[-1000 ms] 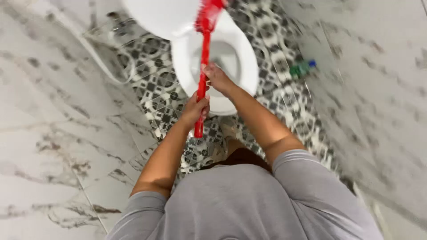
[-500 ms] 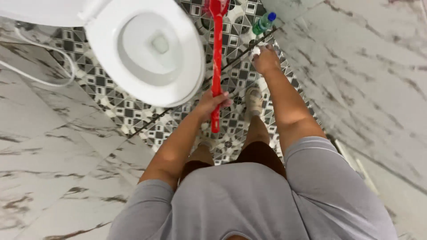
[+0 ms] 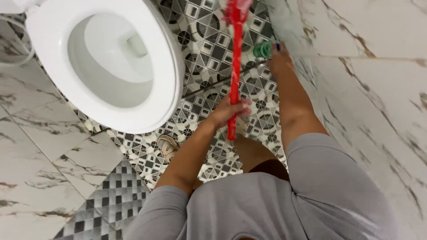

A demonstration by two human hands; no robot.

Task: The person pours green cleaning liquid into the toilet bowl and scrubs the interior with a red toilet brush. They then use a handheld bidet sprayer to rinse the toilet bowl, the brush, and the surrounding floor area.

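My left hand [image 3: 229,111] grips the lower part of a red toilet brush [image 3: 235,62], whose handle runs up to a bristle head at the top edge. My right hand [image 3: 278,55] reaches down to a green bottle with a blue cap [image 3: 263,49] standing on the patterned floor by the right wall; the fingers wrap its far side. The white toilet bowl [image 3: 173,75], seat open, fills the upper left. It lies left of the brush and apart from it.
Black-and-white patterned floor tiles [image 3: 209,44] run between marble wall tiles on the left [image 3: 40,146] and right [image 3: 378,89]. A white hose [image 3: 18,60] hangs at the far left. My sandalled foot [image 3: 168,146] stands below the bowl.
The view has swung so the bowl moved left. My right hand let go of the brush handle and reached right to the green bottle. The left hand keeps hold of the brush.
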